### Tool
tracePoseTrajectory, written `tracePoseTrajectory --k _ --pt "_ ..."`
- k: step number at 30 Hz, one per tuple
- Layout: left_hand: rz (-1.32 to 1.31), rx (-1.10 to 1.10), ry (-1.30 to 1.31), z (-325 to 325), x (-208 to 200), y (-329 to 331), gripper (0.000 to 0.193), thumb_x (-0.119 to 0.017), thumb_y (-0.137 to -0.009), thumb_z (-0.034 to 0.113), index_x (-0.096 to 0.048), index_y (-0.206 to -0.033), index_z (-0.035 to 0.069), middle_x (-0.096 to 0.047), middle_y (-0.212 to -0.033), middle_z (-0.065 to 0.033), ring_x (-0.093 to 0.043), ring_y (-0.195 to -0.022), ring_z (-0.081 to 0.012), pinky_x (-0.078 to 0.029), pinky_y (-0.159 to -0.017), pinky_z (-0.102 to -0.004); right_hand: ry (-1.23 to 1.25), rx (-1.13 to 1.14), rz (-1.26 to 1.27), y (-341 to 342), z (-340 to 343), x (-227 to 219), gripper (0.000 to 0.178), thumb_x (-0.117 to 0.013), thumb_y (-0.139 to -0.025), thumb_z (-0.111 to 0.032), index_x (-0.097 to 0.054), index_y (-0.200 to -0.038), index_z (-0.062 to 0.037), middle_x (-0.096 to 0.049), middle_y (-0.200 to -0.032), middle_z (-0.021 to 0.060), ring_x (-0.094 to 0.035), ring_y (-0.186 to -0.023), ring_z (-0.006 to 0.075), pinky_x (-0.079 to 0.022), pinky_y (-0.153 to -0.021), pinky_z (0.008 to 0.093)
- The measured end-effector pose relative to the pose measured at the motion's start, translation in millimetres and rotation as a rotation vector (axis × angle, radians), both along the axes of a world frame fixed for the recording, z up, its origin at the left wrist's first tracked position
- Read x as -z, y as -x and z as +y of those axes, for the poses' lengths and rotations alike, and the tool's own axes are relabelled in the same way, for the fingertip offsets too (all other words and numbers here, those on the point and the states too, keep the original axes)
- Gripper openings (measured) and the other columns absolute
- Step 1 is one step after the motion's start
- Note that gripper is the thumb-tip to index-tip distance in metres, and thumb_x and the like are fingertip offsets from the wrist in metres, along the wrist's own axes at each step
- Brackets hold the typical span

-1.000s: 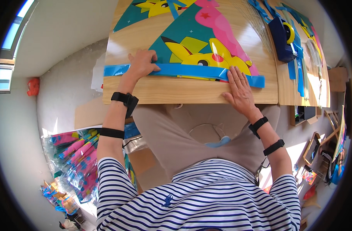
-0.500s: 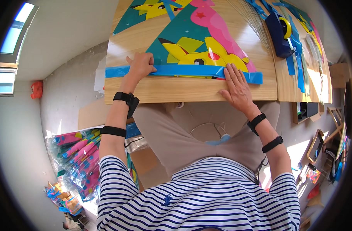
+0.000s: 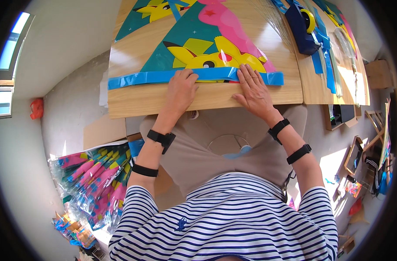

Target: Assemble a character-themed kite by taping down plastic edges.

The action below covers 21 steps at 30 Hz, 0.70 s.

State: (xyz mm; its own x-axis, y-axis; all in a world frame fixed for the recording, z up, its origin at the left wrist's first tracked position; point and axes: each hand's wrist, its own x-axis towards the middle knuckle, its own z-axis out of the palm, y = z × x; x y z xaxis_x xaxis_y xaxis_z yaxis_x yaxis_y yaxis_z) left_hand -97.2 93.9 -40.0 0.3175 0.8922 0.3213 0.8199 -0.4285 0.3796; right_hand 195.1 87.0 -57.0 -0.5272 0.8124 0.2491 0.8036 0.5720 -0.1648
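Note:
A triangular printed plastic sheet [image 3: 172, 56], like a kite's sail, lies on the wooden table, green and pink with a yellow cartoon animal. Along its near edge runs a long strip of blue tape [image 3: 216, 74], reaching past the sheet on both sides. The fingers of my left hand [image 3: 182, 89] are curled in on the tape, left of the middle. My right hand [image 3: 254, 92] lies flat, its fingers spread a little over the tape toward the right end, thumb on the bare wood. What is under my left fingertips is hidden.
A second printed sheet [image 3: 137, 21] lies at the far left of the table [image 3: 137, 98]. Toward the right stand a dark blue tape dispenser [image 3: 302, 32], hanging blue tape strips [image 3: 330, 74] and thin rods [image 3: 274, 19]. Bagged printed pieces [image 3: 92, 178] are heaped low at the left.
My left hand has moved right and nearer me along the tape, from the sheet's left corner toward the middle. My right hand stays flat on the tape. The whole view has shifted slightly.

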Motion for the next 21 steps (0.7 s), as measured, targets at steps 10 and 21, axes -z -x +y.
tracePoseTrajectory --k 10,21 --pt "-0.031 -0.086 -0.054 -5 14 -4 0.034 -0.078 -0.074 0.009 -0.07 -0.106 0.007 -0.065 -0.117 -0.0105 -0.058 -0.113 -0.0331 -0.05 -0.093 -0.0449 0.021 -0.03 0.214 -6 1 2 0.072 -0.063 -0.095 -0.047 -0.047 -0.145 0.0024 -0.041 -0.156 0.0198 -0.034 -0.148 0.0344 -0.025 -0.122 0.0476" --pt "-0.015 -0.069 -0.05 -6 9 -6 0.031 -0.076 -0.075 0.007 -0.07 -0.105 0.003 -0.065 -0.113 -0.0144 -0.057 -0.11 -0.0359 -0.048 -0.097 -0.0441 -0.105 -0.005 0.13 -7 3 20 0.073 -0.062 -0.094 -0.049 -0.049 -0.144 0.0024 -0.042 -0.155 0.0204 -0.034 -0.148 0.034 -0.024 -0.122 0.0521"
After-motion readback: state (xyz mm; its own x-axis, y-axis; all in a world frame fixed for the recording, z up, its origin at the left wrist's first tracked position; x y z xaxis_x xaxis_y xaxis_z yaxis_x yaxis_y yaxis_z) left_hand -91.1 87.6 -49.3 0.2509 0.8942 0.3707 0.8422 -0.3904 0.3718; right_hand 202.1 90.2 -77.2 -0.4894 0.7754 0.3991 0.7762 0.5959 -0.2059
